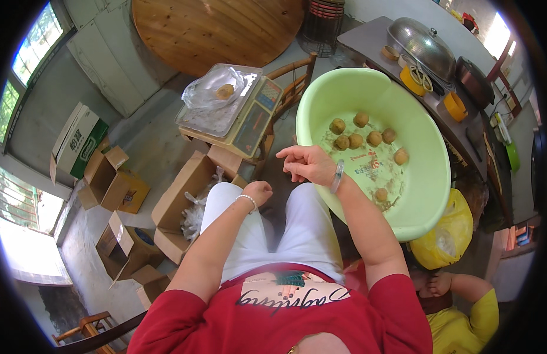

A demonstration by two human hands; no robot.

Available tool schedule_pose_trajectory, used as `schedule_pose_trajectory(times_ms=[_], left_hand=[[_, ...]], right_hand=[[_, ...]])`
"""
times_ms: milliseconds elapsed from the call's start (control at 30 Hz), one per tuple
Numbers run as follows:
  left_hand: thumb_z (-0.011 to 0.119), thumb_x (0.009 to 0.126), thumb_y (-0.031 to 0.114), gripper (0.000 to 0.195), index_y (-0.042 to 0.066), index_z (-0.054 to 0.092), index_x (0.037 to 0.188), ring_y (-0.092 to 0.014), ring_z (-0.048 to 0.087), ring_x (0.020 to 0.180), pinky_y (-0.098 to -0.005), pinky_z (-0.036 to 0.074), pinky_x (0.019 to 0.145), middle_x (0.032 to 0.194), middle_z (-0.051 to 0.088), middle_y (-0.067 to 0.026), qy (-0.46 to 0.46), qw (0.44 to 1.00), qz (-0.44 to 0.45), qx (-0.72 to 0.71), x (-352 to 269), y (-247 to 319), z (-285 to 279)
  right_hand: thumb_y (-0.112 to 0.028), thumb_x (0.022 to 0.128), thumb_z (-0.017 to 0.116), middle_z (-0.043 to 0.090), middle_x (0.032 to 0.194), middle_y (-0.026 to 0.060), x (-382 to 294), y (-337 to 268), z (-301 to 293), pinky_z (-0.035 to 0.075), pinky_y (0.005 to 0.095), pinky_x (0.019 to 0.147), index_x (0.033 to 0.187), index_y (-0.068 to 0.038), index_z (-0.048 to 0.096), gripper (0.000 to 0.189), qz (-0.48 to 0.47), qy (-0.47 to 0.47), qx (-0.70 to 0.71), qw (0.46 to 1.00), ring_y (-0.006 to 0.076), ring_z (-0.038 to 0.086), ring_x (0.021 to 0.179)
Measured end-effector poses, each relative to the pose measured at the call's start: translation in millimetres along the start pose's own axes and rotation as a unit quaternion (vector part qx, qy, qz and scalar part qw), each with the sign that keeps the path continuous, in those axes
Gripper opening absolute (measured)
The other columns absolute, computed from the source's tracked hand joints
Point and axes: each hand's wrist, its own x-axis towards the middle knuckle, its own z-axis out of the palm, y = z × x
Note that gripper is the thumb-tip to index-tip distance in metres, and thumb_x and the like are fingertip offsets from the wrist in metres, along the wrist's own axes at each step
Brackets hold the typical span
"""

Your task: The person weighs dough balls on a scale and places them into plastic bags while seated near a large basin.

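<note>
My right hand (310, 164), with a bangle at its wrist, hovers over the left rim of a large light green plastic tub (426, 186); its fingers are partly bent and hold nothing. Several round brown balls (355, 140) lie in the tub. Over my left thigh, my left hand (257, 192) has its fingers curled in; whether anything is inside them cannot be told. A digital scale (256, 128) stands ahead of me, and on its metal pan lies a clear plastic bag (207, 90) with one brown ball (225, 91) in or on it.
An open cardboard box (174, 210) with plastic-wrapped items is at my left, other cartons (127, 248) beyond. A table (366, 37) at right bears a metal lid (421, 42) and tape rolls. A yellow bag (446, 234) and another person in yellow (464, 327) are at lower right.
</note>
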Motion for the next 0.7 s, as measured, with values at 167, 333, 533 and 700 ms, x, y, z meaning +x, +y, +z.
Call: schedule_pose_trajectory(times_ms=[167,333,533,700], left_hand=[[0.059,0.078,0.016,0.017,0.005,0.063,0.090,-0.015,0.062,0.061,-0.0290,0.049,0.058,0.072,0.064,-0.0070,-0.005,1.000,0.008,-0.002,-0.7,-1.5,0.9],[0.059,0.078,0.016,0.017,0.004,0.063,0.090,-0.015,0.062,0.061,-0.0290,0.049,0.058,0.073,0.064,-0.0070,-0.002,1.000,0.005,-0.011,0.0,0.3,0.4],[0.059,0.078,0.016,0.018,0.004,0.063,0.090,-0.015,0.062,0.061,-0.0287,0.049,0.059,0.073,0.064,-0.0070,-0.006,1.000,0.009,-0.019,1.9,-2.8,1.1],[0.059,0.078,0.016,0.018,0.004,0.063,0.090,-0.015,0.062,0.061,-0.0285,0.049,0.059,0.073,0.064,-0.0072,-0.009,1.000,0.007,-0.028,0.5,-0.2,-0.1]], right_hand=[[-0.005,0.084,0.055,0.059,0.079,0.0039,1.0,2.7,-1.8,0.045,0.0201,0.051,0.110,-0.002,0.057,0.026,-0.004,-0.008,-0.001,1.000,0.0078,0.056,0.060],[-0.005,0.083,0.055,0.059,0.079,0.0038,0.9,0.3,-2.0,0.045,0.0201,0.051,0.109,-0.001,0.057,0.026,0.002,-0.005,0.000,1.000,0.0079,0.056,0.059],[-0.004,0.083,0.055,0.059,0.078,0.0042,1.4,1.6,-1.7,0.045,0.0203,0.051,0.108,-0.001,0.057,0.026,-0.008,-0.006,-0.004,1.000,0.0083,0.056,0.059],[-0.003,0.083,0.054,0.059,0.078,0.0042,1.1,2.5,-2.6,0.046,0.0206,0.051,0.109,-0.001,0.057,0.026,-0.008,-0.005,-0.001,1.000,0.0083,0.056,0.059]])
